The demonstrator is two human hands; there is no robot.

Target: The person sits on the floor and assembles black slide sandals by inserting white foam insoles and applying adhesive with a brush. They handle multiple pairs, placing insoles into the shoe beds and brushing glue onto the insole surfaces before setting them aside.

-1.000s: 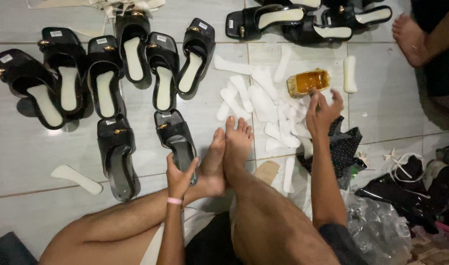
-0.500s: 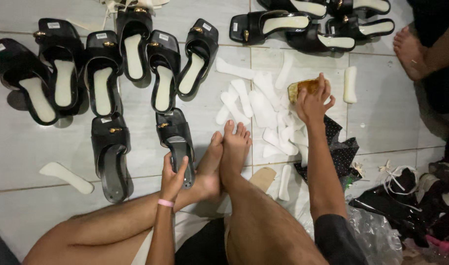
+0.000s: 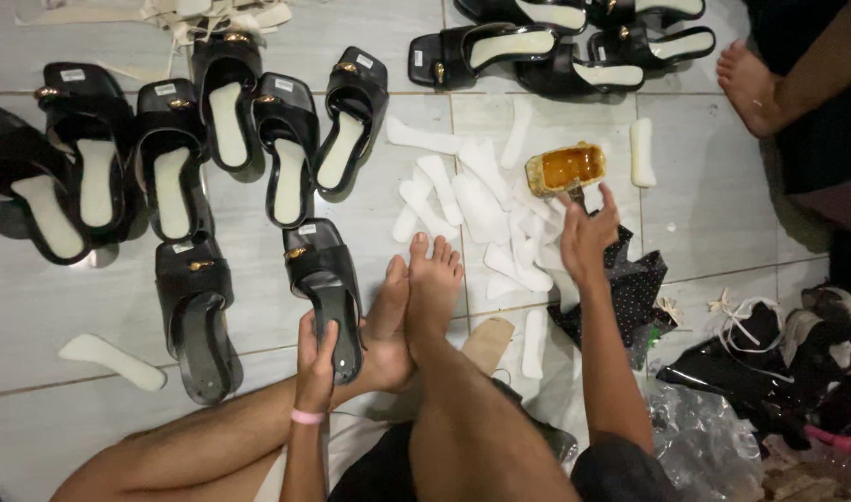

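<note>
My left hand (image 3: pixel 316 358) grips the heel end of a black slide sandal (image 3: pixel 325 288) that lies on the tiled floor beside my crossed bare feet (image 3: pixel 416 307). This sandal has no white insole in it. My right hand (image 3: pixel 588 237) reaches forward and holds a thin stick or brush just below a small rectangular tub of amber glue (image 3: pixel 565 168). Loose white insoles (image 3: pixel 486 209) are spread on the tiles between my feet and the tub.
A row of black sandals with white insoles (image 3: pixel 170 163) lies at the left, and more pairs (image 3: pixel 537 46) at the top. One insole-less sandal (image 3: pixel 198 311) and a stray insole (image 3: pixel 109 361) lie at lower left. Another person's foot (image 3: pixel 751 84) is at upper right; black scraps and plastic bags (image 3: pixel 779 390) at lower right.
My right hand has moved down and back from over the glue tub, which now shows fully. My left hand stays on the sandal's heel.
</note>
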